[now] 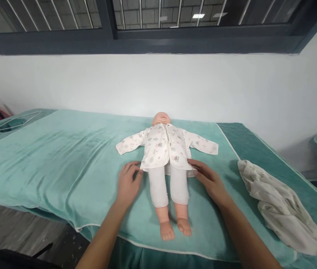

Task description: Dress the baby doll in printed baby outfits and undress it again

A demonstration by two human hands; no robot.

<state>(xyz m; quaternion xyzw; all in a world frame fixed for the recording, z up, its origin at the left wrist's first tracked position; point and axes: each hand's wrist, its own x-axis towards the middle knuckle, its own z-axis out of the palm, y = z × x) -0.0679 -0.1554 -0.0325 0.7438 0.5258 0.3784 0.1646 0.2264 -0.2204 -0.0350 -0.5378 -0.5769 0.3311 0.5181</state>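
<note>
A baby doll (167, 229) lies on its back, head toward the wall and bare feet toward me. It wears a white printed baby jacket (156, 149), fastened down the front, with both sleeves spread sideways. White trousers (158, 188) cover its legs to the shins. My left hand (129, 183) pinches the jacket's lower hem at the left corner between thumb and fingers. At the opposite corner, the fingers of my right hand (210, 181) are closed on the hem, partly covering it.
The doll rests on a bed with a light green cover (96, 186). A crumpled white printed cloth (281, 209) lies to the right. A white cord (12, 125) is at the far left. Behind the bed stand a white wall (91, 82) and a barred window (158, 41).
</note>
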